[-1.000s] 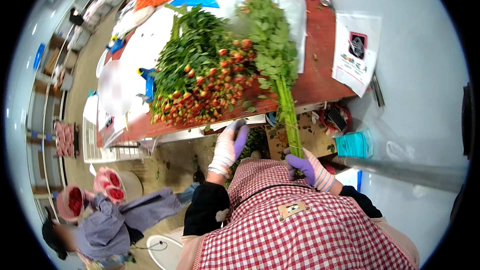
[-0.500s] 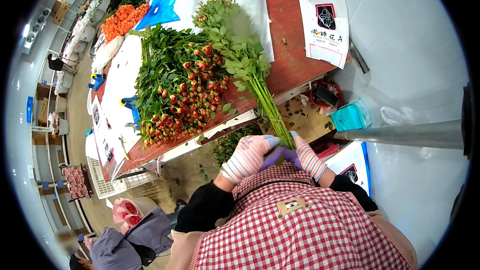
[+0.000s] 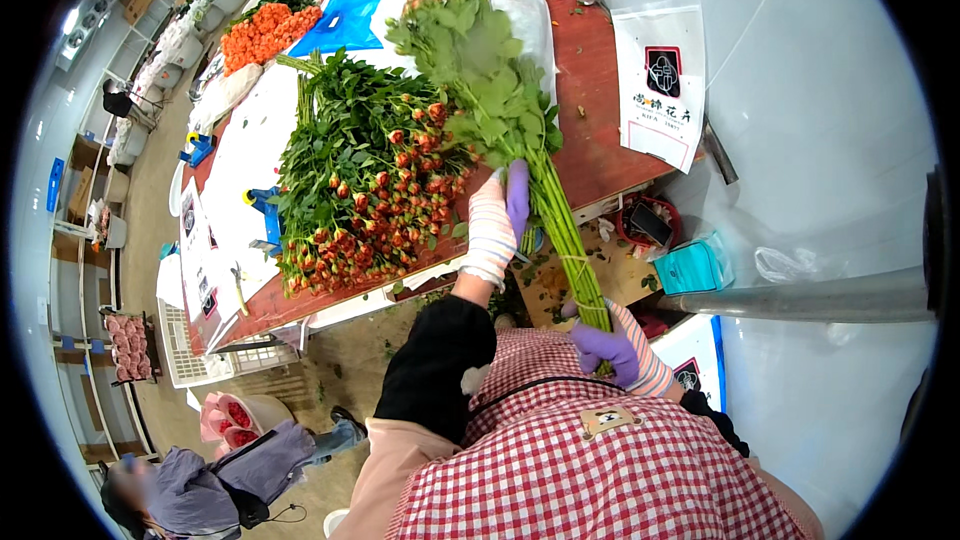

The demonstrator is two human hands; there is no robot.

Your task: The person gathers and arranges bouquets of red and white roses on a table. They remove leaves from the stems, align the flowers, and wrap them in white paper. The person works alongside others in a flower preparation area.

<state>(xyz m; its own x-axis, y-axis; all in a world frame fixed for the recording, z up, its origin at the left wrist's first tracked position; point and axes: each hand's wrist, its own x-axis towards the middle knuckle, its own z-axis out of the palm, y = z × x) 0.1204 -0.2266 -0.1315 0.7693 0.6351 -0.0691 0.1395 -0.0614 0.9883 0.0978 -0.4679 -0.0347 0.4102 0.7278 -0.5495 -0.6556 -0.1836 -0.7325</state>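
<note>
A long bunch of roses (image 3: 555, 210) with green stems slants up from my waist over the table edge, its leafy top blurred. A band circles its lower stems. My right hand (image 3: 622, 352), in a striped glove with purple palm, is closed around the stem ends. Higher up, my left hand (image 3: 497, 218) in a matching glove rests along the left side of the stems, fingers stretched upward; any fingertips behind the leaves are hidden. Left of it, a large heap of orange-red roses (image 3: 370, 190) lies on the red-brown table (image 3: 595, 80).
Blue tape dispensers (image 3: 265, 215) and white paper sheets lie on the table's left, orange flowers (image 3: 268, 37) farther back. A printed white sleeve (image 3: 660, 90) hangs at the right edge, above a red bin (image 3: 650, 220) and a turquoise box (image 3: 688, 265). Another person (image 3: 215, 480) is at lower left.
My left hand has moved from the stem ends up along the bunch. The right hand now grips the stem ends alone, slightly lower. The person at lower left has come further into view.
</note>
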